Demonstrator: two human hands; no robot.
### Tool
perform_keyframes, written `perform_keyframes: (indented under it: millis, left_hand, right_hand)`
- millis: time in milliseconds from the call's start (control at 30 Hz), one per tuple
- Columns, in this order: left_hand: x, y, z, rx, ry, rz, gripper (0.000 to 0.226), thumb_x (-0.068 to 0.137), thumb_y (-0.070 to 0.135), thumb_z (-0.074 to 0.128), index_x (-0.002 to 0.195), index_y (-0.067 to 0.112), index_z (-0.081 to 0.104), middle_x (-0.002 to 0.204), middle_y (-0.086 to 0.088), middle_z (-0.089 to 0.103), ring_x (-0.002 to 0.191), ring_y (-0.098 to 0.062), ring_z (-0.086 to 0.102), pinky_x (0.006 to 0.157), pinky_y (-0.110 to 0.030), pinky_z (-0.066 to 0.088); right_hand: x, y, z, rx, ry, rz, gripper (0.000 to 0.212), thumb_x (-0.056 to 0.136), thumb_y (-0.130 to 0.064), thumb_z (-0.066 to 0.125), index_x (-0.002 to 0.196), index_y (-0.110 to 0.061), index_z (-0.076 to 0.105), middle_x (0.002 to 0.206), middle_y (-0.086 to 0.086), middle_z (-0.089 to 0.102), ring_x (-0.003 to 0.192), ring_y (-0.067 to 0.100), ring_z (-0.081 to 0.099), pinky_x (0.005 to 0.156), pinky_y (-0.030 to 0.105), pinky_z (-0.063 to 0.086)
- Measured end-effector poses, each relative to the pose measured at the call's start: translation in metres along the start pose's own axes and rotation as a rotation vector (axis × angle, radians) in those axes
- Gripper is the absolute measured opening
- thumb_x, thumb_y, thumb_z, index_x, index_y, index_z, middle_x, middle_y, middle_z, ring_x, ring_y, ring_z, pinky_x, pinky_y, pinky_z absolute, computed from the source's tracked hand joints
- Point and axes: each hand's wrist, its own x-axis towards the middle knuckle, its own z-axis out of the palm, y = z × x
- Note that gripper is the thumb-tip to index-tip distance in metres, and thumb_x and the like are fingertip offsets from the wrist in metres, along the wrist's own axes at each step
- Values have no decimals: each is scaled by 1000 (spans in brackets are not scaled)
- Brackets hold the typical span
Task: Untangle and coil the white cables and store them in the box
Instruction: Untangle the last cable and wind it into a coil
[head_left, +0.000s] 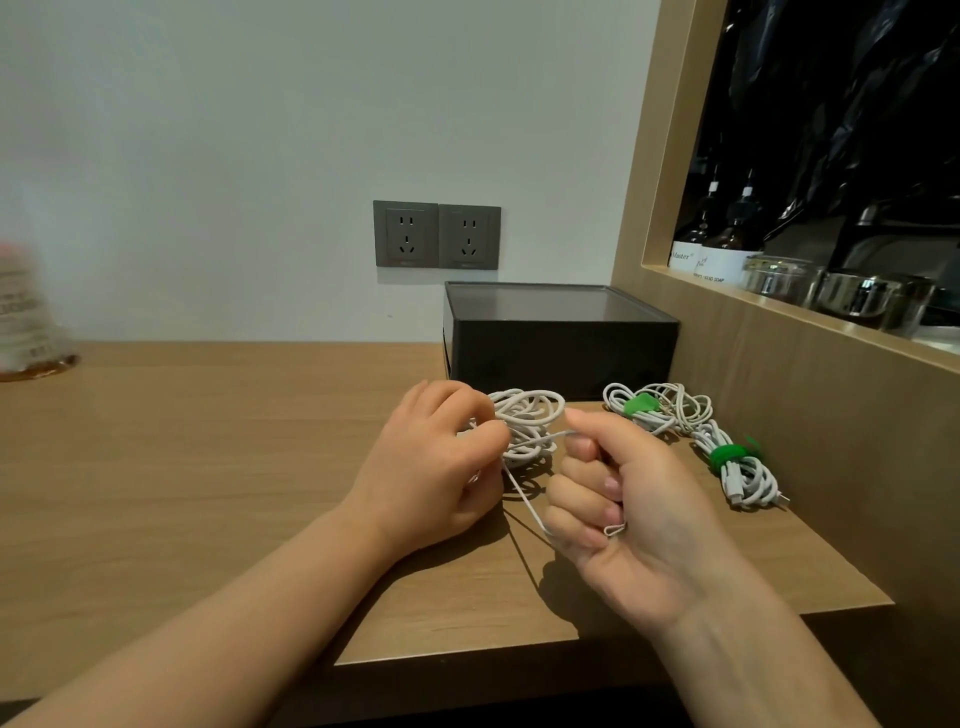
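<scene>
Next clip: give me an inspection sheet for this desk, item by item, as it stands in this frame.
Surface: wooden desk, job's things at its far right corner.
Job's things: tangled white cable in front of the black box, whose top looks closed.
Clutter: blurred packet at far left.
Grippers: left hand pinches the tangle; right hand has a fist grip on a strand running from it.
Cables: far green-tied bundle and near green-tied bundle lie right of the tangle, outside the box.
Surroundings: wall sockets; bottles and metal bowls on the right-hand ledge.
</scene>
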Motion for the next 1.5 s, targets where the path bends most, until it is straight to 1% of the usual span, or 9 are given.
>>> perform_keyframes:
  millis: [267,467,600,733,900,1033,1167,1367,1500]
  left_hand:
    - [1,-2,-5,6,-71,28,7,81,20,51,80,15,46,87,-12,61,88,-28,55,70,-33,47]
    - [-4,-3,-5,-140,-239,-193,12,81,31,47,84,21,51,103,-4,60,91,-18,59,67,-14,41]
    - [-3,-2,-4,-105,-220,-213,9,78,27,56,83,20,53,99,-5,60,84,-15,57,66,-6,32]
    - [-2,-1,-6,-147,-149,-315,16,81,33,48,82,18,54,99,-3,58,80,-8,51,62,-5,33]
    - [-2,-1,-4,-186,-214,-398,17,87,30,63,100,21,56,113,9,45,94,-6,49,67,-6,33]
    - [0,-2,-4,-257,-273,-491,30,85,35,64,109,30,48,115,17,34,99,-1,43,72,-3,34]
    - [0,-5,-9,-455,-203,-653,25,85,31,65,98,38,44,102,18,50,93,-1,52,71,-7,42]
    - [-1,-8,-16,-749,-197,-787,10,94,28,52,98,37,52,99,10,59,83,1,61,67,-11,49]
    - [-1,-8,-16,-804,-217,-788,12,97,26,46,97,37,48,98,5,60,85,-7,61,70,-17,48]
  right_hand:
    - [-13,-16,-4,174,-83,164,21,75,-16,53,56,-7,52,43,-6,28,26,5,23,32,13,11]
    - [2,-6,-17,-247,25,55,18,89,-18,56,75,-8,54,47,-3,40,34,5,29,29,14,21]
    - [2,1,-18,-500,-70,-93,24,75,-33,63,62,-13,58,43,-4,35,41,9,34,55,27,39]
    - [2,4,-13,-237,-116,-326,34,68,-35,55,41,-14,56,40,-1,40,48,13,47,90,41,41]
    - [17,8,-4,-6,-256,-403,23,79,-25,51,74,-12,69,49,0,42,46,11,44,71,33,51]
    - [27,3,1,-32,-224,-427,24,92,-23,45,100,-12,65,55,0,47,47,9,40,57,27,40]
    - [37,1,-4,-250,-75,-548,21,96,-17,45,100,-18,65,58,-1,50,48,8,37,49,22,32]
    - [55,2,-3,-735,80,-741,19,96,-23,47,86,-33,59,58,-13,53,55,-5,52,50,12,45]
    - [73,7,-1,-1002,228,-764,20,96,-38,43,78,-44,52,93,-15,51,105,14,47,91,42,44]
